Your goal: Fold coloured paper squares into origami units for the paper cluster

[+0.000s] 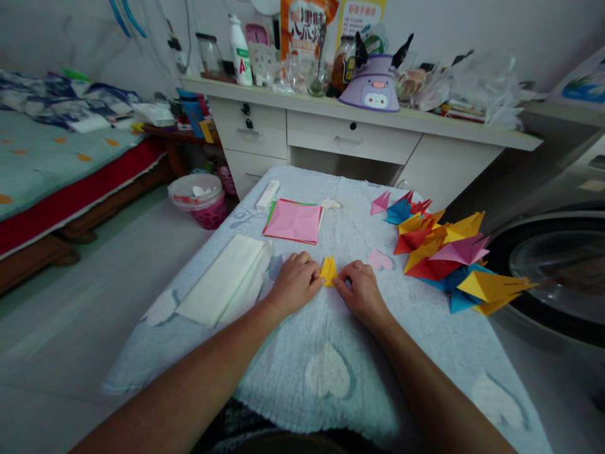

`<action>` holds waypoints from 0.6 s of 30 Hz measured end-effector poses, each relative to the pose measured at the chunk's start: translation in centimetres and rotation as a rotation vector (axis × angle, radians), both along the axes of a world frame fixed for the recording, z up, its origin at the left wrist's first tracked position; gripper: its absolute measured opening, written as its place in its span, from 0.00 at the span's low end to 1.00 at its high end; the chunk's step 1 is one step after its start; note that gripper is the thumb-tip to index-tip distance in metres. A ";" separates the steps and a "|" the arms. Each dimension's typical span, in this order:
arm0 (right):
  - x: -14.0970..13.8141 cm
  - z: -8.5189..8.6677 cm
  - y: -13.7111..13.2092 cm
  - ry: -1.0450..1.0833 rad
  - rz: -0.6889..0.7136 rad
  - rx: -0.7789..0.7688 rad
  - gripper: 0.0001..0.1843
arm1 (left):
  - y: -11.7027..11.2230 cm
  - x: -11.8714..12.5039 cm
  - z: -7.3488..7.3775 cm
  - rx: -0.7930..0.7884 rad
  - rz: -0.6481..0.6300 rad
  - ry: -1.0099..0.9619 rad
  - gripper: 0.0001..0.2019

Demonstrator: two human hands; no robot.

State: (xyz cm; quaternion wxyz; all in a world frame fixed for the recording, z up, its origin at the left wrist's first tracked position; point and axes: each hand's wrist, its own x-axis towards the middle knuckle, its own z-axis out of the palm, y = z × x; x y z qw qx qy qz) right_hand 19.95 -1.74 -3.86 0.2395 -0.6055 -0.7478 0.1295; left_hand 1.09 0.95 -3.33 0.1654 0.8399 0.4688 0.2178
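A small folded yellow paper piece (328,270) lies on the pale blue cloth-covered table (331,353). My left hand (295,282) presses on its left side with fingers curled. On the paper's right side my right hand (362,287) pinches its lower edge. A stack of square coloured sheets with pink on top (293,221) sits just beyond my hands.
A heap of folded paper pieces in yellow, red, blue and pink (444,255) fills the table's right side. A white folded packet (225,277) lies at left, a small white tube (268,194) further back. Beyond stand a cluttered white desk (350,135), a pink bin (201,198) and a bed (51,164).
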 end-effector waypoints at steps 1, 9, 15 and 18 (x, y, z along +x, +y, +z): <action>-0.1 -0.1 0.0 -0.017 -0.019 0.004 0.06 | 0.0 0.0 0.0 0.003 0.018 0.011 0.04; -0.7 -0.1 -0.4 -0.171 -0.107 0.077 0.11 | -0.5 0.4 -0.1 0.011 0.094 0.033 0.10; -1.3 0.1 -0.7 -0.236 -0.142 0.059 0.15 | -0.8 0.5 0.3 -0.018 0.108 0.083 0.08; -1.3 0.2 -0.8 -0.231 -0.130 0.051 0.12 | -0.7 0.4 0.2 -0.022 0.098 0.092 0.09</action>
